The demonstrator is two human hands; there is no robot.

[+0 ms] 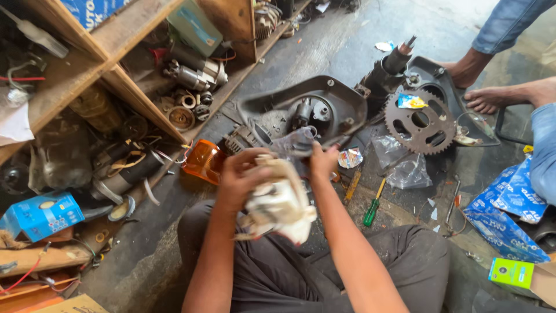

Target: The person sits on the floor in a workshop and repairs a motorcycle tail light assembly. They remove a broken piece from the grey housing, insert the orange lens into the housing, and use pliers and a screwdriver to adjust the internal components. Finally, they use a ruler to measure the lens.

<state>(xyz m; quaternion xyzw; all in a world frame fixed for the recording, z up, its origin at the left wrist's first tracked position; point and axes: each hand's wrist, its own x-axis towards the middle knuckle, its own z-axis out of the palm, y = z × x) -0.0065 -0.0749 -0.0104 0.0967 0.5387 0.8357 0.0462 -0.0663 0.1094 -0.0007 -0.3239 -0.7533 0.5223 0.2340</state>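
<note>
I see my left hand (240, 177) clutching a dirty white rag (281, 203), bunched between both wrists, its length running down toward my lap; my right hand (321, 162) grips a clear plastic bag (295, 142) just above it

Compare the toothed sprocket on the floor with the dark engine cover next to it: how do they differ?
The sprocket is a flat, rusty-brown toothed ring with open cutouts; the engine cover is dark grey, smooth-edged and hollow like a bowl. The sprocket lies on another dark cover with a small bright packet on it; the engine cover sits on the concrete floor with small metal parts inside. Both are grimy metal parts beyond the left hand and right hand.
</note>
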